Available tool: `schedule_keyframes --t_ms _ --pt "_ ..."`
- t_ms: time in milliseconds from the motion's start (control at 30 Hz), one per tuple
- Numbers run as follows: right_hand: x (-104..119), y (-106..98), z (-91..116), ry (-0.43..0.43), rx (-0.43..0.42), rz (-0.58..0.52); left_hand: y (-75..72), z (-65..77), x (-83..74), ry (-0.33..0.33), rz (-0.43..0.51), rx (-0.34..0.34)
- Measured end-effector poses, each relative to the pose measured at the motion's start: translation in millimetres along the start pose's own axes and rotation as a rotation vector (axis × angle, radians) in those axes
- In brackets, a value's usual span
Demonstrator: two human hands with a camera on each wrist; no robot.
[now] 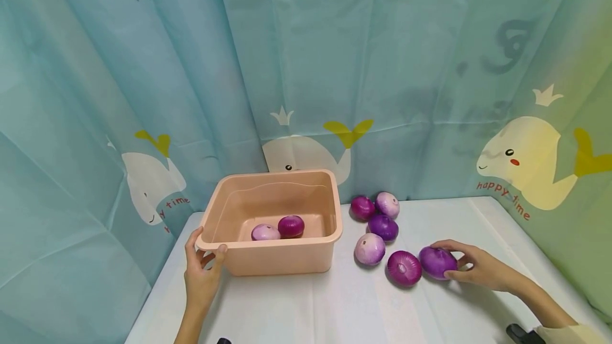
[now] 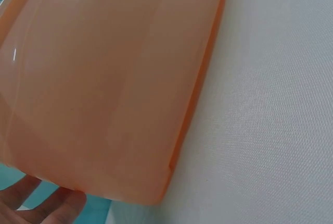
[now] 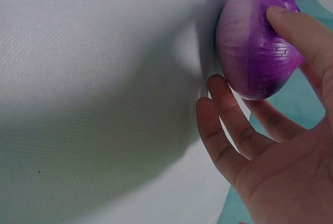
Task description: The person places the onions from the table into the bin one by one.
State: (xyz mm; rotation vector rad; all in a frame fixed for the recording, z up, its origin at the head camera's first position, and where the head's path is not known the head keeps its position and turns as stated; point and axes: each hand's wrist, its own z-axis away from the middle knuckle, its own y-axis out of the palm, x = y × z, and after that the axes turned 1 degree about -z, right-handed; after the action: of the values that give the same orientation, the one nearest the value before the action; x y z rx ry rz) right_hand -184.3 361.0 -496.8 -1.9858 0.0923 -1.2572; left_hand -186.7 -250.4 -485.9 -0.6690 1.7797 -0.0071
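My left hand (image 1: 203, 279) grips the near-left corner of a peach plastic tub (image 1: 279, 258), thumb at the front rim and fingers round the side. Two onions lie inside the tub, a pale one (image 1: 265, 232) and a red-purple one (image 1: 291, 226). Over on the right, my right hand (image 1: 485, 268) holds a purple onion (image 1: 437, 263) between thumb and fingers, low over the table. In the right wrist view the thumb lies across this onion (image 3: 252, 47), while the lower fingers stay off it. Just left of it sits a magenta onion (image 1: 404, 268).
Several more onions stand in a loose group right of the tub, among them a pale one (image 1: 370, 249) and a dark purple one (image 1: 383, 227). A white cloth (image 1: 354, 312) covers the table. Behind the table hangs a blue-green curtain (image 1: 315, 68) with whale prints.
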Motion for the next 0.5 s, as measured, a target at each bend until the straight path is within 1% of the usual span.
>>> schedule_keyframes --t_ms 200,267,333,500 --pt "-1.2 -0.2 -1.0 -0.021 0.007 -0.009 -0.4 1.2 0.0 0.013 0.006 -0.005" --pt "-1.4 -0.5 -1.2 -0.014 0.011 -0.016 -0.7 1.8 0.0 0.015 0.010 -0.006" --pt "-1.5 -1.1 -1.4 0.009 0.014 -0.029 -1.0 2.1 0.1 0.016 0.010 -0.006" --pt "-0.7 -4.1 -2.8 0.104 0.042 -0.100 -0.9 1.1 0.7 0.013 0.025 0.005"
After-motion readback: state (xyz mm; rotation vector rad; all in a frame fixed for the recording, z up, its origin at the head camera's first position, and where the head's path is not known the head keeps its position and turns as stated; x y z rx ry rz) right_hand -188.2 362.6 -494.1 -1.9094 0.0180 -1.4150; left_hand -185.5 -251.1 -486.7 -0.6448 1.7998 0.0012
